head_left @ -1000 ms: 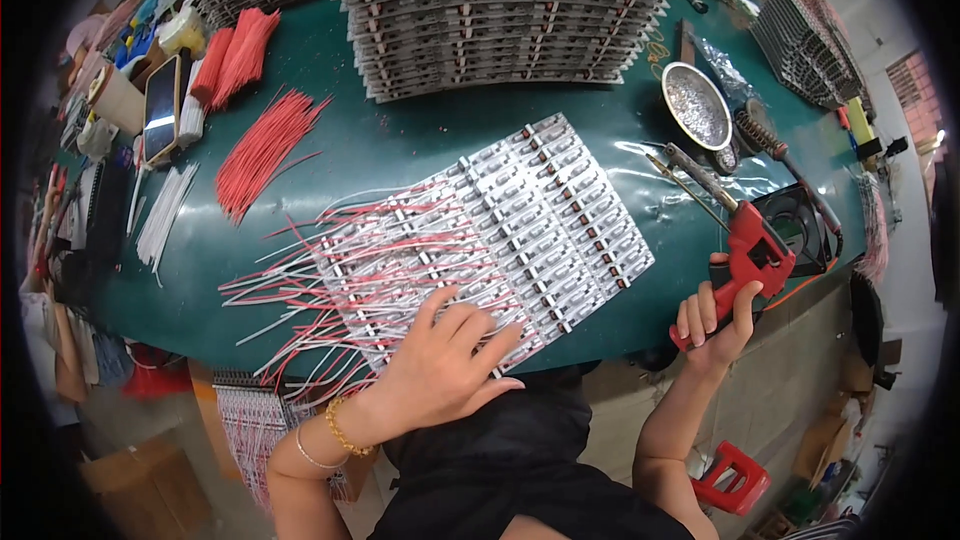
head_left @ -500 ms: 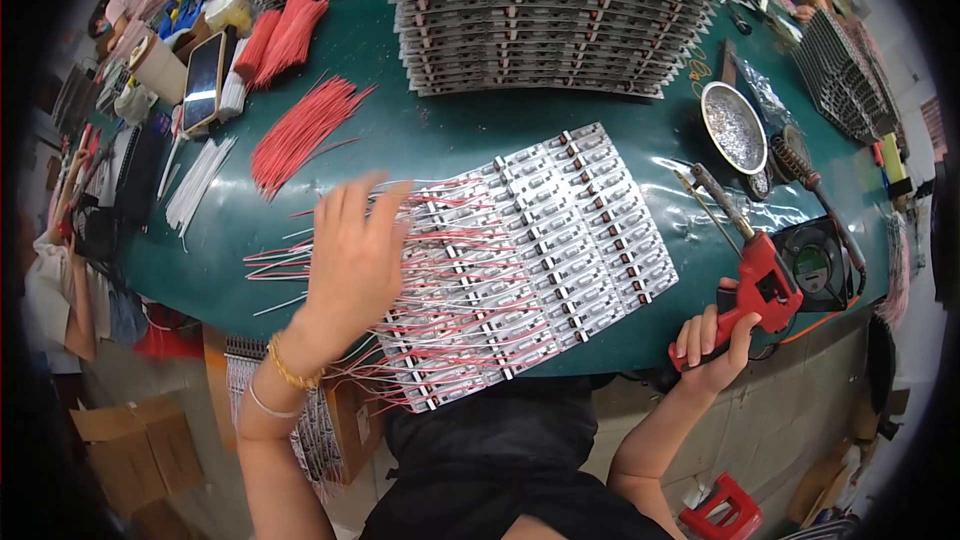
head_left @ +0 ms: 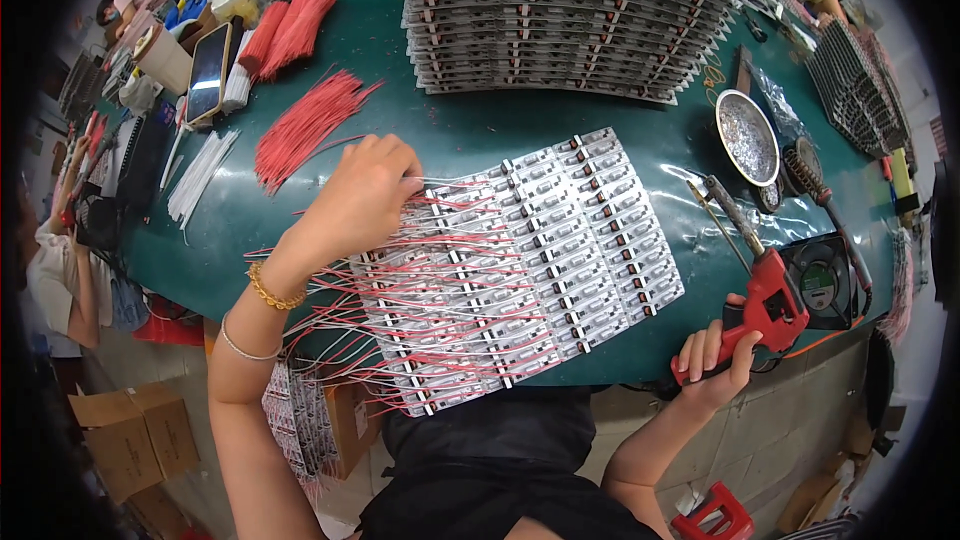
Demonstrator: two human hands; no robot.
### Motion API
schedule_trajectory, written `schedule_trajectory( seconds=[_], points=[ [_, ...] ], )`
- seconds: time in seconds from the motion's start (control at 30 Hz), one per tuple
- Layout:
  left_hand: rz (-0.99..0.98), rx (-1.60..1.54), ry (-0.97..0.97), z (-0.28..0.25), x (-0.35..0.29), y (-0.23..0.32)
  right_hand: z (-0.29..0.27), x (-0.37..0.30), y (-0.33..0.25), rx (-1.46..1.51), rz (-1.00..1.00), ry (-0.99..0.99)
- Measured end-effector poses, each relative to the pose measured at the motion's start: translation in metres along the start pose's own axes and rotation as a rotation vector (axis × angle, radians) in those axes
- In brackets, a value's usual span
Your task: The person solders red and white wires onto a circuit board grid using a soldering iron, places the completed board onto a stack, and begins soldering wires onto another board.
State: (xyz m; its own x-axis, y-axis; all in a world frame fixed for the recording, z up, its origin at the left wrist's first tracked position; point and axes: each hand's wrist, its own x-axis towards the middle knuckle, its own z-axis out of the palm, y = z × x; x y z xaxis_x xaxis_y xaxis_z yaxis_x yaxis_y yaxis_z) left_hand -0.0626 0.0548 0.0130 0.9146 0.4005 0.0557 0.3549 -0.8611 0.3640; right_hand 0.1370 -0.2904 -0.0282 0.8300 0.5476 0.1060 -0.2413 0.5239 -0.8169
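A panel of small circuit boards point(head_left: 590, 230) lies tilted on the green table in front of me. Red and white wires point(head_left: 450, 285) run across its left half, and their loose ends stick out past its left edge. My left hand point(head_left: 362, 195) is at the panel's far left corner, its fingertips closed on a thin white wire point(head_left: 445, 183). Part of that wire is hidden by the fingers. At the table's front right, my right hand point(head_left: 715, 355) grips the handle of a red soldering gun point(head_left: 770, 305). Its metal tip points up and to the left, clear of the panel.
A tall stack of panels point(head_left: 550, 30) stands behind. Bundles of red wires point(head_left: 310, 125) and white wires point(head_left: 203, 178) lie at left, beside a phone point(head_left: 209, 75). At right are a metal bowl point(head_left: 747, 138), a brush-like tool point(head_left: 808, 165) and a small black fan point(head_left: 822, 280).
My left hand has moved slightly away from me, and its spread fingers have closed at the panel's far left corner. The soldering gun stays in my right hand, barely moved.
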Motion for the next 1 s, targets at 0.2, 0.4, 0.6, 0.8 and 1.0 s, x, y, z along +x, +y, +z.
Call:
schedule_trajectory(
  seconds=[0.2,0.4,0.6,0.8,1.0],
  points=[
    [-0.136,-0.144,-0.067,-0.010,0.005,0.016,0.000,0.000,-0.003,-0.003,-0.008,0.004],
    [-0.036,-0.102,-0.180,-0.011,0.011,0.008,-0.002,0.001,-0.005,-0.028,-0.014,-0.039],
    [-0.034,0.057,-0.129,-0.025,0.017,0.022,-0.002,0.004,-0.001,-0.012,-0.024,-0.056],
    [0.055,0.016,0.066,-0.030,-0.037,0.004,0.003,0.001,0.003,-0.023,-0.017,0.004],
    [-0.370,-0.068,0.346,-0.037,-0.101,-0.078,0.016,-0.011,-0.003,-0.050,-0.090,0.193]
  ],
)
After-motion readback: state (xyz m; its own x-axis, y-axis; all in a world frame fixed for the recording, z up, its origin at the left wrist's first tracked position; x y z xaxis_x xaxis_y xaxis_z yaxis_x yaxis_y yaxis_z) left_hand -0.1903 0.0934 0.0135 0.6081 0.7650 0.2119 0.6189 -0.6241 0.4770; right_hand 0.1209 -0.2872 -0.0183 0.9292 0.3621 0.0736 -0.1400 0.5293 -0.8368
